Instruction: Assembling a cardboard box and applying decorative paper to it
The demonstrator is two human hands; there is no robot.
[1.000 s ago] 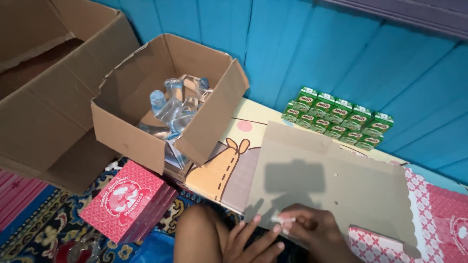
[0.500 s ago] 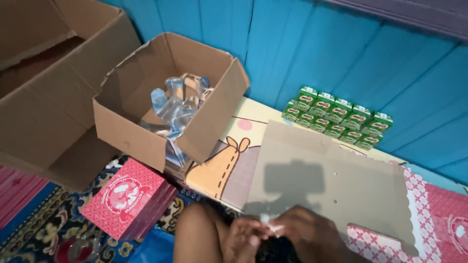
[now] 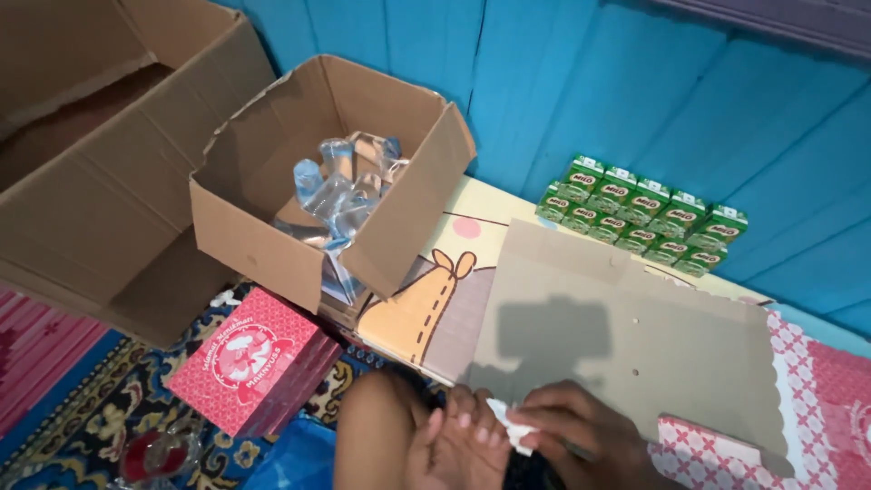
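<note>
At the bottom middle of the head view, my left hand [image 3: 458, 445] and my right hand [image 3: 581, 436] meet over a small white folded piece [image 3: 510, 426]. My right hand pinches it; the left hand's fingers curl against it from the left. Both hands rest at the near edge of a flat brown cardboard sheet [image 3: 626, 327] with red-and-white patterned flaps. My bare knee [image 3: 372, 436] is just left of the hands.
An open cardboard box [image 3: 272, 218] holding clear plastic cups [image 3: 340, 186] stands at upper left, beside a larger box [image 3: 91, 181]. Green drink cartons [image 3: 640, 213] line the blue wall. A stack of red flat boxes [image 3: 245, 358] lies on the patterned mat.
My left hand's spread fingers have curled in and moved right to meet my right hand on the white piece. The boxes and cartons have not moved.
</note>
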